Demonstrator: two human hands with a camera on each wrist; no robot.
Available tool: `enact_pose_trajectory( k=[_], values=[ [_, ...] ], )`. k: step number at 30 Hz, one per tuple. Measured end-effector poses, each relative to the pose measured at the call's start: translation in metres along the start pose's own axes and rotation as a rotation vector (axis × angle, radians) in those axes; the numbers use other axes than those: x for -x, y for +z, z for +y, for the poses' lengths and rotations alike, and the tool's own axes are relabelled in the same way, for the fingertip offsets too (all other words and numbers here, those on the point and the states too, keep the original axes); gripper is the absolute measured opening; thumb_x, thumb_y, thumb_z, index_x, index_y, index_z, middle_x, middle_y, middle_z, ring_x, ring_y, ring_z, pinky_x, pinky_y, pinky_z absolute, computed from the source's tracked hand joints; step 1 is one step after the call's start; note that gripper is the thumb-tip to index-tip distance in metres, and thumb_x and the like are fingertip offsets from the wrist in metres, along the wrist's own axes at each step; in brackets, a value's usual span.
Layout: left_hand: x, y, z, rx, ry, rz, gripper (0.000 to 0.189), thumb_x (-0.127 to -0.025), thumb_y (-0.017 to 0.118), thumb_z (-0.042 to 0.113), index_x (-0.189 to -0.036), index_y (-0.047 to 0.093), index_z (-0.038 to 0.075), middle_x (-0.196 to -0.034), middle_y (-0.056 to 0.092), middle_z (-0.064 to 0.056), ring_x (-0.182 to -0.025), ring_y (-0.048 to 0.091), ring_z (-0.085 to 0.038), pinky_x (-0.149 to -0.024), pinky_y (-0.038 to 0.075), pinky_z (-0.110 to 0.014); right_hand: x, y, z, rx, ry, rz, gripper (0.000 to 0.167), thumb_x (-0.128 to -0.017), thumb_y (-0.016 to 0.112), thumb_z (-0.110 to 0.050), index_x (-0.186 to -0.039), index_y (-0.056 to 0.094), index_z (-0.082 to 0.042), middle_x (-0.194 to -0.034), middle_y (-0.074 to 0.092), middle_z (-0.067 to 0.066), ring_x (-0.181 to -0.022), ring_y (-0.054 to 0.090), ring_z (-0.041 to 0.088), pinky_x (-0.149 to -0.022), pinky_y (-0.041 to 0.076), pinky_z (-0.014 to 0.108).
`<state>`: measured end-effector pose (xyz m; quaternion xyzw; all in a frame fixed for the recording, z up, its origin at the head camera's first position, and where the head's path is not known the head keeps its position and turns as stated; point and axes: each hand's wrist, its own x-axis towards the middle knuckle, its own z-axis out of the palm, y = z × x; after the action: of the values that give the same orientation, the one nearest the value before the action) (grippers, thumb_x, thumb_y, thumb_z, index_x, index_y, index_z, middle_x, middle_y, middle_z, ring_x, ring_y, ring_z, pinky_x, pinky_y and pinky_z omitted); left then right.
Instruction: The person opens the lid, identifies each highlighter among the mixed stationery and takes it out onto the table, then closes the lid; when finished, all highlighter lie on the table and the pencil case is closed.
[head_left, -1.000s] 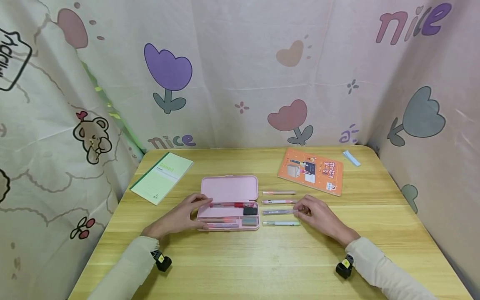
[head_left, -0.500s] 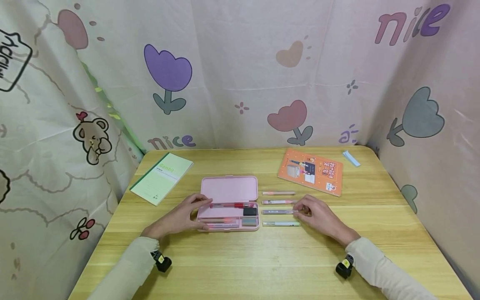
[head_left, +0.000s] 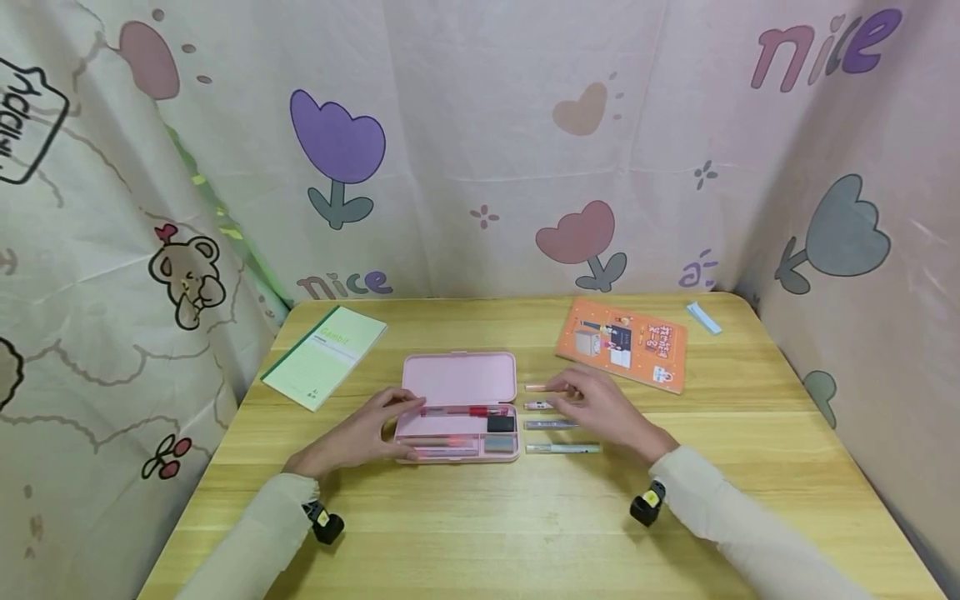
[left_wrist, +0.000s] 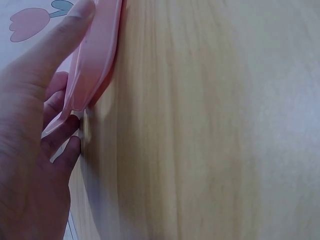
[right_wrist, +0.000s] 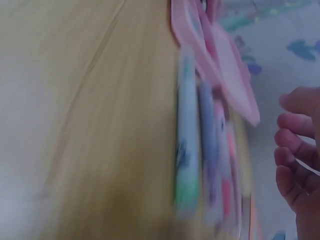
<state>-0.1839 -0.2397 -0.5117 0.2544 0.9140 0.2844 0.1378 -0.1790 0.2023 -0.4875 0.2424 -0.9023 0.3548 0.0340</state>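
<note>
My left hand (head_left: pixel 367 429) holds the left end of an open pink pencil case (head_left: pixel 459 377), thumb along the near side and fingers at the back, as the left wrist view also shows. Inside the case lie a red pen (head_left: pixel 478 411), a black block (head_left: pixel 500 423) and several pens in the front compartment. Right of the case, a green-ended pen (head_left: pixel 562 448), a purple pen (head_left: pixel 550 424), a white-and-pink pen (head_left: pixel 537 405) and an orange-tipped pen (head_left: pixel 536 387) lie in a column. Over their right ends hovers my right hand (head_left: pixel 600 408), fingers loosely bent and holding nothing.
A green notebook (head_left: pixel 326 358) lies at the back left. At the back right are an orange booklet (head_left: pixel 622 342) and a small light-blue strip (head_left: pixel 703 317). Patterned curtains (head_left: pixel 465 150) hang behind and beside the wooden table (head_left: pixel 465 533).
My right hand has left the right end of the purple pen and moved left and slightly back, over the far pens. The left hand and the pencil case have stayed put.
</note>
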Motion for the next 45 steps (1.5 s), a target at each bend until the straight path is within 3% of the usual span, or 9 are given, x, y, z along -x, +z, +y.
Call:
enact_pose_trajectory(
  k=[8,15,22,30,35,39,45],
  values=[
    [0.000,0.001,0.000,0.010,-0.003,-0.004,0.097,-0.086,0.086,0.064,-0.166,0.049,0.024,-0.167,0.041,-0.008,-0.155,0.040,-0.037,-0.126,0.040,-0.066,-0.032,0.042,-0.035,0.038,-0.137,-0.107,0.020,-0.104,0.077,-0.023,-0.117,0.079,-0.010,-0.107,0.074,-0.001,-0.091,0.066,0.012,-0.078,0.059,0.024],
    [0.000,-0.001,0.000,0.026,-0.002,-0.005,0.097,-0.085,0.088,0.063,-0.166,0.049,0.024,-0.167,0.041,-0.005,-0.157,0.038,-0.035,-0.127,0.038,-0.065,-0.040,0.071,-0.059,0.088,-0.269,-0.218,0.014,-0.104,0.077,-0.022,-0.112,0.081,-0.012,-0.102,0.072,-0.002,-0.089,0.064,0.012,-0.077,0.056,0.023],
    [-0.001,-0.001,0.000,0.016,0.008,-0.003,0.096,-0.087,0.087,0.062,-0.166,0.049,0.024,-0.166,0.041,-0.007,-0.156,0.039,-0.036,-0.126,0.040,-0.066,-0.038,0.084,-0.068,0.151,-0.232,-0.293,0.012,-0.103,0.079,-0.028,-0.106,0.084,-0.018,-0.103,0.072,-0.006,-0.092,0.061,0.007,-0.081,0.055,0.022],
    [0.000,0.000,0.000,0.032,-0.008,-0.004,0.098,-0.084,0.088,0.065,-0.165,0.050,0.025,-0.167,0.041,-0.005,-0.157,0.038,-0.035,-0.127,0.039,-0.064,-0.041,0.088,-0.079,0.234,-0.284,-0.314,0.016,-0.101,0.081,-0.027,-0.105,0.087,-0.013,-0.095,0.074,-0.002,-0.084,0.061,0.007,-0.075,0.052,0.020],
    [0.001,0.000,-0.001,0.026,0.000,-0.006,0.098,-0.085,0.087,0.063,-0.165,0.050,0.024,-0.167,0.041,-0.006,-0.158,0.038,-0.036,-0.127,0.040,-0.063,-0.042,0.089,-0.087,0.213,-0.222,-0.334,0.012,-0.101,0.081,-0.024,-0.102,0.083,-0.012,-0.094,0.070,-0.002,-0.080,0.057,0.006,-0.073,0.052,0.019],
    [0.001,0.000,-0.001,0.028,0.000,-0.003,0.097,-0.085,0.087,0.063,-0.165,0.050,0.024,-0.167,0.041,-0.006,-0.158,0.038,-0.035,-0.127,0.039,-0.063,-0.042,0.090,-0.089,0.199,-0.191,-0.323,0.011,-0.103,0.079,-0.024,-0.102,0.079,-0.013,-0.092,0.065,-0.003,-0.077,0.053,0.006,-0.069,0.049,0.019],
    [0.001,0.000,-0.001,0.027,0.001,-0.002,0.097,-0.085,0.086,0.065,-0.165,0.050,0.024,-0.167,0.041,-0.006,-0.158,0.038,-0.036,-0.127,0.040,-0.064,-0.041,0.089,-0.087,0.134,-0.184,-0.252,0.007,-0.103,0.078,-0.020,-0.105,0.073,-0.015,-0.093,0.070,-0.005,-0.081,0.059,0.006,-0.071,0.052,0.018]
  ],
)
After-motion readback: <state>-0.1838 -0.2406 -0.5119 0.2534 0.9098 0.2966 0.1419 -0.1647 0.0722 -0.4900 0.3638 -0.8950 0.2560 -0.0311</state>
